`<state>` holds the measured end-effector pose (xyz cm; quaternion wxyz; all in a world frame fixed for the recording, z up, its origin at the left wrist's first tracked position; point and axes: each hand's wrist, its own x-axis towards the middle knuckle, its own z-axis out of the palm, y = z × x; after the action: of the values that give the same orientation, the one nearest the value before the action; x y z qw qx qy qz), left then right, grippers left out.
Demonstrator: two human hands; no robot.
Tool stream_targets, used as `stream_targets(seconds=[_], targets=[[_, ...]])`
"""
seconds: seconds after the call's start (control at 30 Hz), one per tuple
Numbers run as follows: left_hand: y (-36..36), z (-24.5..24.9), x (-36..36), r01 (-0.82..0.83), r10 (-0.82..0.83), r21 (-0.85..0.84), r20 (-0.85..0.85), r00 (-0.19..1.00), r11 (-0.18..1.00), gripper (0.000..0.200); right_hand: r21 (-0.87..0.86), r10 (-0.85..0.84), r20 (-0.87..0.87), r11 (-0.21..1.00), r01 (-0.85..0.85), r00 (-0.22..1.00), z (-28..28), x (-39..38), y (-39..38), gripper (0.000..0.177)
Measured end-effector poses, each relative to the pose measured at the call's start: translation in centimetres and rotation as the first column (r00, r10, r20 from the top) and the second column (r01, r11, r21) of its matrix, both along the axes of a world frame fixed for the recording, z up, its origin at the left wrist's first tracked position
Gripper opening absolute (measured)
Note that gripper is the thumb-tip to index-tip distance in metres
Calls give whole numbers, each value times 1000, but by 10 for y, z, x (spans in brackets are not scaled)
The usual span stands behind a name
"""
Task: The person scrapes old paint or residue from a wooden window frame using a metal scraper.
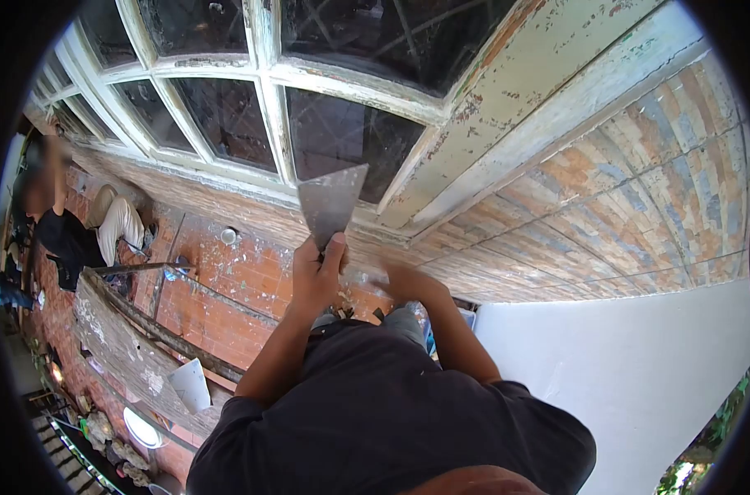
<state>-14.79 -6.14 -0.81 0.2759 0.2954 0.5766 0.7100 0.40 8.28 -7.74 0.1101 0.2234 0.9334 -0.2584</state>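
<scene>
My left hand (317,266) is wrapped round the handle of a putty knife (334,202). Its wide metal blade points up and overlaps the lower edge of the white window frame (354,97) in this view. Old paint on that frame is chipped and worn, with bare patches showing. To the right of the knife, my right hand (412,285) hangs in front of my body near the tiled wall, its fingers smeared by motion.
Paint flakes litter the orange tiled floor (226,280), where a small white cup (229,236) stands. A weathered wooden plank (132,355) on a frame bears a white sheet (190,386). Another person (66,235) sits far left by the window. Stone-patterned tiles (598,198) cover the right wall.
</scene>
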Motion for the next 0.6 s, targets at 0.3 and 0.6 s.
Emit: stream_targets(seconds=[0.3,0.6], targets=[[59,43,6,148,-205,143,590,781,979,26,-364,-289,-159,906,217,944,74,50,32,27],[82,62,40,-202,-112,295,779,617,934,20,-628,-409,-258,759,170,875,59,59,49,21]])
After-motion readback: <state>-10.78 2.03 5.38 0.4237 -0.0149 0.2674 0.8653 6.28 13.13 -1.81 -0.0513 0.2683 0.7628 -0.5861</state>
